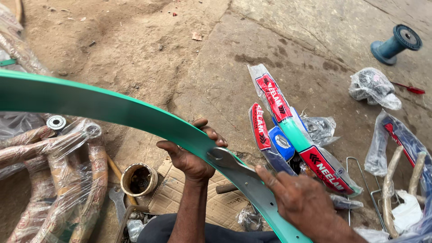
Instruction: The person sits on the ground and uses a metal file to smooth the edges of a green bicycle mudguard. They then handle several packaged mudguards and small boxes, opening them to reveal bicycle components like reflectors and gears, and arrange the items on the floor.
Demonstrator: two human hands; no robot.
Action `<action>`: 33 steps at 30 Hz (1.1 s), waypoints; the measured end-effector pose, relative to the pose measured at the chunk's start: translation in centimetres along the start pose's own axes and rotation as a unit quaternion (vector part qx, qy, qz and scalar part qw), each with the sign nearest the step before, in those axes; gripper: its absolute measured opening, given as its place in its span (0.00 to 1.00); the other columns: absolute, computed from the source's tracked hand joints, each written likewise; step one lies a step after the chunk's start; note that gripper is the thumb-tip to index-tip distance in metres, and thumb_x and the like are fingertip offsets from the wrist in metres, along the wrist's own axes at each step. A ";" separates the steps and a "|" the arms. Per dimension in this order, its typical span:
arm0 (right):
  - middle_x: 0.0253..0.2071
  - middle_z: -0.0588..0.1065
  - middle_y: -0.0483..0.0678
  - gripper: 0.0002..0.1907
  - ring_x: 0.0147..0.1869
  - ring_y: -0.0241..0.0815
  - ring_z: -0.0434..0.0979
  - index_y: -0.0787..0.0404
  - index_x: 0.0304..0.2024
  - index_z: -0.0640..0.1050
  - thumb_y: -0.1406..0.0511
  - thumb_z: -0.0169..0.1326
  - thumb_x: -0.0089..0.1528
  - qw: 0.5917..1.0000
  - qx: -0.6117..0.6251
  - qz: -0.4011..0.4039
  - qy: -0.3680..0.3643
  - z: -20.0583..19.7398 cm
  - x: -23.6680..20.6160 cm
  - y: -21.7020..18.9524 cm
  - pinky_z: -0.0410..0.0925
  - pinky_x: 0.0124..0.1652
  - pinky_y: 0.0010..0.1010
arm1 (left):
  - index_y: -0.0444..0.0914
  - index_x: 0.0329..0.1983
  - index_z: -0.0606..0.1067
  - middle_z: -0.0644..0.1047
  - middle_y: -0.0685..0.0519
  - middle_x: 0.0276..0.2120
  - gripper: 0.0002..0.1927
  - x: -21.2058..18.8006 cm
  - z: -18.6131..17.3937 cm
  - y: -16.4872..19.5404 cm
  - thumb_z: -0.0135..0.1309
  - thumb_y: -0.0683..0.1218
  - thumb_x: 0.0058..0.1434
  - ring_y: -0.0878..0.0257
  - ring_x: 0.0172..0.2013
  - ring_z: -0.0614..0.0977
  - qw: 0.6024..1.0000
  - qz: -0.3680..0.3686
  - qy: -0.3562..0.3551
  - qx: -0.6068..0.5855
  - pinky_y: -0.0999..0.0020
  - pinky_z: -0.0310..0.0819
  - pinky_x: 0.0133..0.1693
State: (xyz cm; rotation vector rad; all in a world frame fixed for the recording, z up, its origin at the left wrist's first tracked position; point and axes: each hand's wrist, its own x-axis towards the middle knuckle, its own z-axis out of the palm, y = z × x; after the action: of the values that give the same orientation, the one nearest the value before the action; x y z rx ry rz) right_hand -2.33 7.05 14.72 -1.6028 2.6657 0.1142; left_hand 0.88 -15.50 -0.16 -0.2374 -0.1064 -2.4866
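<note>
The long curved green metal mudguard (112, 108) runs from upper left down to lower right above the ground. The left hand (191, 155) grips its edge; the right hand (299, 198) presses a flat steel wrench (231, 162) on it.

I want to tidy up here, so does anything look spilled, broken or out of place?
Nothing looks broken or spilled. The ground is cluttered, though: wrapped mudguards lie in a loose pile, a plastic bag and a blue spool sit apart. The left hand grips the green mudguard; the right hand presses a spanner on it.
</note>
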 end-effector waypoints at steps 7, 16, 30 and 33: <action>0.25 0.71 0.46 0.36 0.25 0.45 0.73 0.57 0.66 0.70 0.73 0.57 0.54 0.979 0.048 -0.023 0.194 -1.0 -0.1 0.2 0.67 0.26 0.43 | 0.24 0.60 0.72 0.79 0.39 0.37 0.58 0.0 0.1 -0.1 0.43 0.83 0.58 0.47 0.41 0.81 0.999 -0.003 -0.004 0.039 0.50 0.79 0.45; 0.25 0.72 0.46 0.36 0.23 0.43 0.72 0.60 0.65 0.70 0.74 0.56 0.53 0.980 0.067 -0.028 0.184 0.2 -0.3 0.2 0.65 0.24 0.41 | 0.25 0.61 0.71 0.80 0.38 0.39 0.57 0.1 0.0 -0.1 0.43 0.82 0.56 0.45 0.40 0.82 1.000 0.002 -0.019 0.002 0.48 0.79 0.45; 0.22 0.70 0.45 0.31 0.22 0.45 0.71 0.60 0.62 0.74 0.71 0.59 0.54 0.986 0.032 -0.006 0.164 0.2 -0.3 0.0 0.65 0.25 0.43 | 0.26 0.60 0.73 0.80 0.40 0.38 0.57 0.1 0.0 -0.1 0.44 0.82 0.55 0.47 0.39 0.81 1.000 -0.013 0.016 0.024 0.51 0.78 0.45; 0.24 0.73 0.46 0.35 0.21 0.45 0.72 0.55 0.62 0.75 0.73 0.58 0.49 0.991 0.017 -0.002 0.130 0.3 -0.3 -0.1 0.67 0.24 0.42 | 0.26 0.59 0.73 0.80 0.40 0.37 0.57 0.1 0.2 -0.1 0.45 0.82 0.55 0.46 0.38 0.82 0.999 -0.010 0.006 0.035 0.48 0.79 0.43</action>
State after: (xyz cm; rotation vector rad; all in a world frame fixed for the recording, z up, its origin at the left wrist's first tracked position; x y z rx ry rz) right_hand -2.11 7.33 14.41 -1.7219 2.8325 -0.1490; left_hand 0.78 -15.42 0.01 -0.1938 -0.1913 -2.4983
